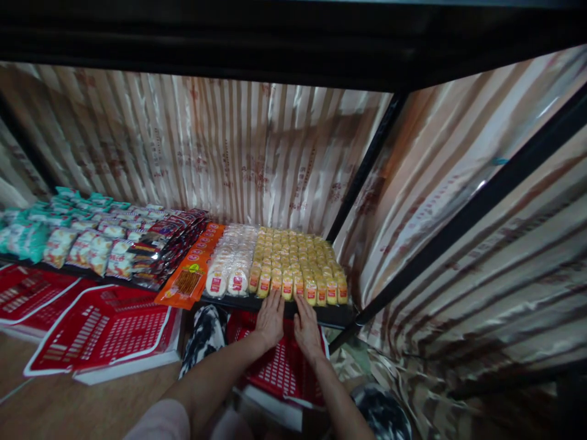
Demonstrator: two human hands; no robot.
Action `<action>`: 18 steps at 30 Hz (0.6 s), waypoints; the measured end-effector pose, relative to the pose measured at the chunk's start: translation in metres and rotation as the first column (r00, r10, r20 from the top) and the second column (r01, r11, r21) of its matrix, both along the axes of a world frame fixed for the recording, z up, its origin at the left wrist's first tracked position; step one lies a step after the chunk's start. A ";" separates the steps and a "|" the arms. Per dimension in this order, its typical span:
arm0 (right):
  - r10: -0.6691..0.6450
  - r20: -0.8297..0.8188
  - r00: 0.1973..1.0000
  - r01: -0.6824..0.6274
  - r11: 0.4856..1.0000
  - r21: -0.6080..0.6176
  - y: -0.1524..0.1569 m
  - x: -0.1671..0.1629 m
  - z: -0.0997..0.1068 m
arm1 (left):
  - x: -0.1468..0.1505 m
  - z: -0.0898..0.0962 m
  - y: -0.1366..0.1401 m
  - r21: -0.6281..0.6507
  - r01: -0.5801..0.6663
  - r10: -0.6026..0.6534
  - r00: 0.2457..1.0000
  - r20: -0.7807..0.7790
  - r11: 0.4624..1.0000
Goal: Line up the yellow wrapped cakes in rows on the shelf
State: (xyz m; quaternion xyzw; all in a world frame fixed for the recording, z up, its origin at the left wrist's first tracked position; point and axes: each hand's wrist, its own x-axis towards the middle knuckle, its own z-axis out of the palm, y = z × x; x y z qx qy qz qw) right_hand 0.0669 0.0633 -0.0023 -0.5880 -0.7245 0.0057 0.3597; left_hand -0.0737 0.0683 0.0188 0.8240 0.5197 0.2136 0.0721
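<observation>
Both of my hands reach to the front edge of a black shelf [332,313]. My left hand [271,318] lies flat with its fingers stretched out, fingertips at the front row of small yellow wrapped snack packs [298,260]. Just to its right, my right hand [306,327] is held the same way, its fingertips against the same row. The yellow packs stand in tight rows. Beside them on the left are white round wrapped crackers [228,282] with red labels, then a flat orange snack bag [190,275].
Further left on the shelf lie dark red packets [172,244], white snack bags [92,250] and teal bags [34,238]. Red shopping baskets [105,324] sit below. A black upper shelf [206,43] hangs overhead, with black posts [367,165] and striped sheeting [229,146] behind.
</observation>
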 end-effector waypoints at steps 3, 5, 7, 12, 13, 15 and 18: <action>-0.004 0.040 0.999 0.005 0.999 -0.031 0.006 -0.005 -0.003 | -0.003 0.002 0.003 -0.015 0.034 -0.034 0.999 0.001 0.999; -0.008 0.035 0.999 0.008 1.000 -0.011 0.007 -0.007 -0.004 | -0.004 0.000 0.002 -0.012 0.046 -0.046 0.999 0.022 0.999; -0.005 0.024 1.000 0.005 1.000 0.017 0.009 -0.009 -0.005 | -0.006 -0.004 0.001 0.026 0.047 -0.049 0.997 0.062 0.999; 0.027 0.041 0.999 -0.028 1.000 0.011 0.014 -0.020 -0.004 | -0.020 -0.006 0.002 -0.014 0.034 -0.032 0.991 0.129 0.999; 0.025 0.037 0.999 -0.026 1.000 0.015 0.015 -0.023 -0.004 | -0.024 0.000 0.002 -0.050 0.043 -0.036 0.991 0.126 0.998; -0.001 0.011 1.000 0.001 0.999 0.034 0.013 -0.029 -0.005 | -0.032 0.022 -0.001 -0.092 0.063 -0.051 0.990 0.135 0.994; -0.060 -0.057 0.997 0.065 0.995 0.075 0.004 -0.041 -0.010 | -0.043 0.075 -0.026 -0.033 0.135 -0.116 0.933 0.341 0.990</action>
